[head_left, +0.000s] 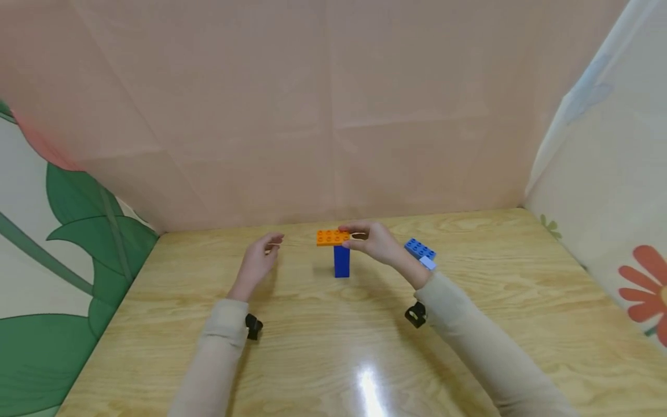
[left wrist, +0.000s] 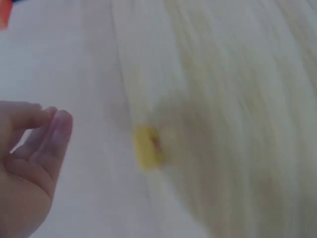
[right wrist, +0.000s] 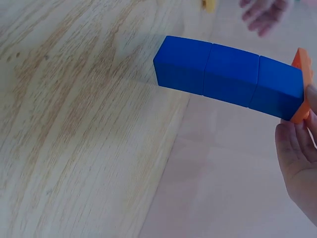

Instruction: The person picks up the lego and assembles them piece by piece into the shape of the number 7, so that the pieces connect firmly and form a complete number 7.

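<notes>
1. Right hand point(head_left: 376, 242): fingers and thumb pinch the right end of the orange plate point(head_left: 332, 237).
2. Orange plate: lies flat on top of the blue column point(head_left: 341, 261), which stands upright on the wooden table point(head_left: 333, 347), near its middle.
3. Left hand point(head_left: 260, 260): held left of the column, apart from it, fingers loosely relaxed, holding nothing.
4. Blue brick point(head_left: 420, 249): rests on the table just behind the right wrist, with a pale piece point(head_left: 428, 263) touching it.

sleeves point(head_left: 219, 347): long, beige, both arms | wrist mounts point(head_left: 253, 326): small, black (one per wrist) | hands: bare
</notes>
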Tool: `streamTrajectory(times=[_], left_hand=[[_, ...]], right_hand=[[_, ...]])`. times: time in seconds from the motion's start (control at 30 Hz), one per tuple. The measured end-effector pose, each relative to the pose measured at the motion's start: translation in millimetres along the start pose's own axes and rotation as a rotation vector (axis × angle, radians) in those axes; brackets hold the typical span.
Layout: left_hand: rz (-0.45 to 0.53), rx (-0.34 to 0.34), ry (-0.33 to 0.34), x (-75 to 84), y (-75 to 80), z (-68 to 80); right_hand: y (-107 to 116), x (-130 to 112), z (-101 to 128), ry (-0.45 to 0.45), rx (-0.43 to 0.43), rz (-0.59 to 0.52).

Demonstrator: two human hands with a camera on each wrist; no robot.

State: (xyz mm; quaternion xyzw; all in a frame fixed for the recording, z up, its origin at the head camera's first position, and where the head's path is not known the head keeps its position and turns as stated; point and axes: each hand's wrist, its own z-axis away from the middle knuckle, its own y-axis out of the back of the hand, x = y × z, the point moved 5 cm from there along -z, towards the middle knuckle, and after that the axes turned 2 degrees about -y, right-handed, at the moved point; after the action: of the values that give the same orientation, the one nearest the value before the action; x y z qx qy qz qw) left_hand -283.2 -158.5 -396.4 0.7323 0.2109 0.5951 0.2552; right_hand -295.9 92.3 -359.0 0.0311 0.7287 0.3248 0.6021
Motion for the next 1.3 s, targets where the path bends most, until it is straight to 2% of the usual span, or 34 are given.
streamTrajectory(times=[0.23,0.43,0.57,0.8,0.9,1.13,1.3], left_hand=[[-0.069,-0.037,0.097,-32.9,11.0,1.4],[-0.12,-0.118,0.167,-48.9,5.7,3.4],[-0.154,-0.154,0.175,-56.1,2.6,2.6],[-0.194,-0.13,0.129,-59.7,1.8,1.9],[-0.188,-0.119,0.131,-60.9,1.7,2.5],[-0.062,-0.104,0.209,-60.0,1.3,4.8],[-0.013,-0.076,0.182,-46.7,1.0,3.0]], right_hand=[[3.6,-1.7,-0.3,-0.005,-0.003,0.001],[4.2,1.3,0.9,-0.011,0.0,-0.009],[4.9,1.0,0.7,-0.008,0.009,-0.007],[3.6,2.7,0.7,-0.011,0.011,-0.013],[2.4,2.7,0.8,0.001,0.012,-0.016],[2.3,2.4,0.0,-0.01,0.007,-0.025],[2.3,3.8,-0.6,-0.036,0.008,-0.044]])
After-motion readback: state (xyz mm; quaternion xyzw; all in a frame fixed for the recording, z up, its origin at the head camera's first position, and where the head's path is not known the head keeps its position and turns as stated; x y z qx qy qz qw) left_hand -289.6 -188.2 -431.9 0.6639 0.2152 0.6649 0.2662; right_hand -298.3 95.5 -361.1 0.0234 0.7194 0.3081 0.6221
